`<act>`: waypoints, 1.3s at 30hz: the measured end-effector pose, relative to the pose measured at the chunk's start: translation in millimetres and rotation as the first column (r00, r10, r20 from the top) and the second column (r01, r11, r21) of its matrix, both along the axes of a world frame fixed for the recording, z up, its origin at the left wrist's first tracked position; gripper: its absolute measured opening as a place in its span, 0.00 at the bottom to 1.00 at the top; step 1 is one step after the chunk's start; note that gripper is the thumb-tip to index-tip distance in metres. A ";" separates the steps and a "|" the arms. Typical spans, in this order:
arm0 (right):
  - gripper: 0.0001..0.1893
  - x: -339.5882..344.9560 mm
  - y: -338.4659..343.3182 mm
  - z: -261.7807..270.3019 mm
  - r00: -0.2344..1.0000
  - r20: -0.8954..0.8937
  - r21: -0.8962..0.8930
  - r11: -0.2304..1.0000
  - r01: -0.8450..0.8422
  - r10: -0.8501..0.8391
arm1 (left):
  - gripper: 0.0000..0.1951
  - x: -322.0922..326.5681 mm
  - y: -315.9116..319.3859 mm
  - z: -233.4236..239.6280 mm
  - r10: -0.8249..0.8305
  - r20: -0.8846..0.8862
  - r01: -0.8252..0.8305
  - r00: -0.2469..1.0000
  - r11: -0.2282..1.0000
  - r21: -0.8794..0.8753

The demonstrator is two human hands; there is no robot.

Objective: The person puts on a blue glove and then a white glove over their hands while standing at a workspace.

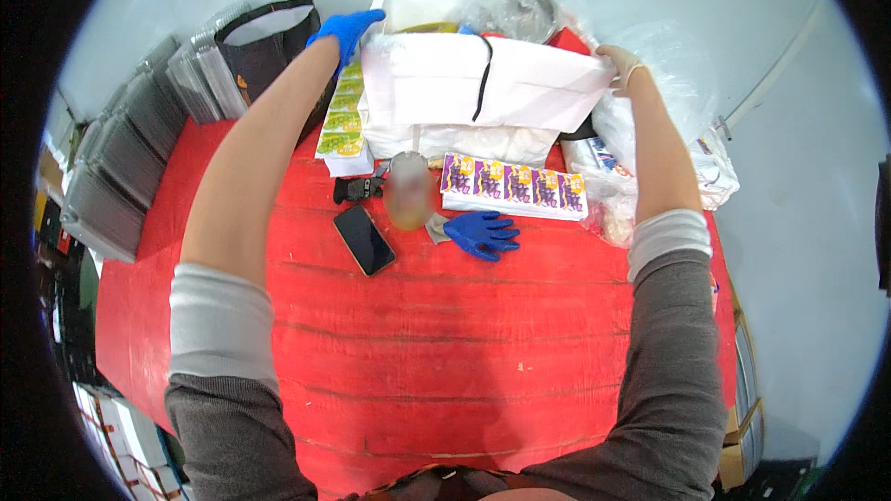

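My left hand [347,35], in a blue coated glove, reaches to the upper left corner of a white folded sheet or bag [431,76] with a black cord across it; whether it grips is unclear. My right hand [621,68], in a pale thin glove, is at the right end of this white piece, fingers bent around its edge. Green printed label sheets [341,118] lie under my left hand. Purple printed label sheets [515,184] lie in front of the white pile. Nearer me are a blue glove [482,235], a smartphone [364,240], a rounded container [409,191] and a black strap-like item [357,190].
Stacks of clear plastic trays [111,188] line the left of the red table [452,362]. A black bag [268,42] stands behind them. Clear plastic bags [661,90] pile up at the back right, by a metal bowl [532,14]. Cartons [736,459] stand below the right edge.
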State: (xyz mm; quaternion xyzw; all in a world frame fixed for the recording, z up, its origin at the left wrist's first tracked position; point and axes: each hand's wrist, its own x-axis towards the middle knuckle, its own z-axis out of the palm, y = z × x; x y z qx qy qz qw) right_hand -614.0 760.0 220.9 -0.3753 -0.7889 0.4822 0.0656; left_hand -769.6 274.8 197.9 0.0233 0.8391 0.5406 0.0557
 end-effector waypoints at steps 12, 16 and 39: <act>0.19 -51.6 73.7 -17.6 0.933 0.094 0.234 0.903 -0.360 0.347 | 0.13 -109.0 -1.0 -24.4 -0.371 -0.289 0.177 0.882 0.831 -0.528; 0.23 -49.0 48.7 -44.0 0.913 -0.075 0.604 0.746 -0.279 0.401 | 0.14 -47.1 13.9 -13.9 -0.355 -0.252 0.062 0.900 0.678 -0.732; 0.17 537.0 -161.3 -83.8 0.815 -0.038 0.275 0.791 -0.547 0.578 | 0.15 633.4 -125.3 -4.7 0.116 -0.207 -0.165 0.971 0.957 -0.238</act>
